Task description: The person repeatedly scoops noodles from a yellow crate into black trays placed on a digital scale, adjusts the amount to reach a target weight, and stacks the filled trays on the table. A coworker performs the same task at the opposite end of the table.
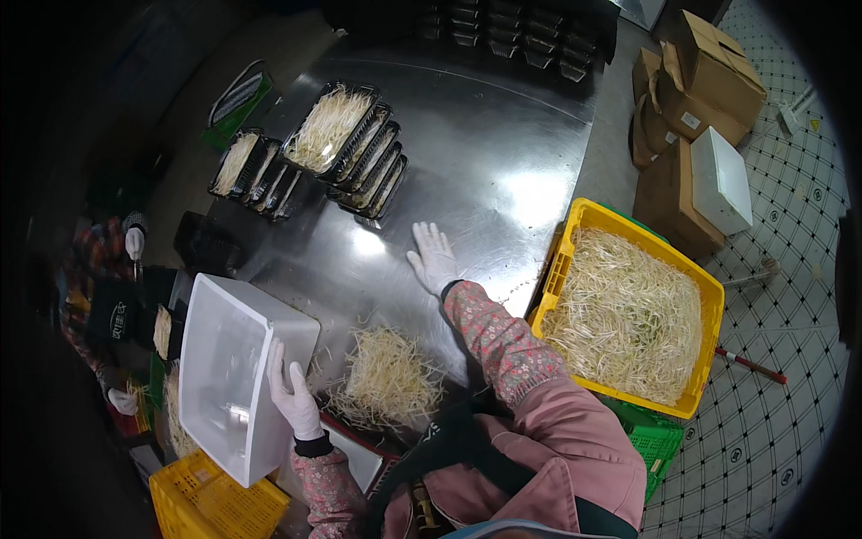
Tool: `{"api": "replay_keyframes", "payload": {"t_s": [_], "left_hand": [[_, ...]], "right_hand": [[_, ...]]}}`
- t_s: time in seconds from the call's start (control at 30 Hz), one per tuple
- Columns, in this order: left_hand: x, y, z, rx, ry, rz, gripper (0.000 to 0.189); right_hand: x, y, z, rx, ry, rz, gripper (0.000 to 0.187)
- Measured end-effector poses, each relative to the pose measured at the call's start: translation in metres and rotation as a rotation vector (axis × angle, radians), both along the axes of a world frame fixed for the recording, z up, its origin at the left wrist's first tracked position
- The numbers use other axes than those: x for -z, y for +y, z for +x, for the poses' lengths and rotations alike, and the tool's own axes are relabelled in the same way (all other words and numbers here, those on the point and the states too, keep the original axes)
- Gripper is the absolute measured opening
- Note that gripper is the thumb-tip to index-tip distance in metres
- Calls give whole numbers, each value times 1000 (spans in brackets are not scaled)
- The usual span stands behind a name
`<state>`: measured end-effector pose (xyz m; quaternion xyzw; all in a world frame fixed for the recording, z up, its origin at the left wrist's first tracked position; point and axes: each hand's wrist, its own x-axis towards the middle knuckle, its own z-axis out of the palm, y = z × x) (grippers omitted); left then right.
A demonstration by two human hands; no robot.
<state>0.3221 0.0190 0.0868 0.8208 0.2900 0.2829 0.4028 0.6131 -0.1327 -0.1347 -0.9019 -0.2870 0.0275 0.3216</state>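
My left hand (294, 394), in a white glove, has its fingers raised along the near rim of a white plastic bin (293, 327). The bin is tipped on its side, its mouth facing left; the fingers look straight and not curled around the rim. My right hand (434, 261), also gloved, is spread over the steel table (465, 182) with nothing in it. Between my arms lies a loose heap of bean sprouts (387, 381). Just beyond the heap's near side, a scale-like metal plate (353, 458) with a red edge is partly hidden by my sleeve.
A yellow crate (710, 337) full of sprouts stands at right on a green crate (650, 431). Stacked sprout-filled black trays (367, 158) stand ahead. Empty trays (518, 34) line the far end. Cardboard boxes (707, 87) sit right. A co-worker (101, 290) works at left.
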Motion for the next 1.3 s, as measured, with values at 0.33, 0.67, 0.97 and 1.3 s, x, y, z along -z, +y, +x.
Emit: {"api": "replay_keyframes", "payload": {"t_s": [0.33, 0.67, 0.97, 1.3], "left_hand": [[23, -9, -160, -358, 67, -144, 35], [41, -49, -214, -368, -80, -243, 29], [17, -72, -332, -629, -29, 67, 33], [47, -147, -557, -1583, 638, 510, 91]], "right_hand": [[22, -126, 87, 904, -63, -295, 74], [19, -101, -101, 710, -53, -251, 74], [-35, -58, -148, -61, -81, 240, 50], [-56, -101, -268, -1063, -218, -251, 99]]}}
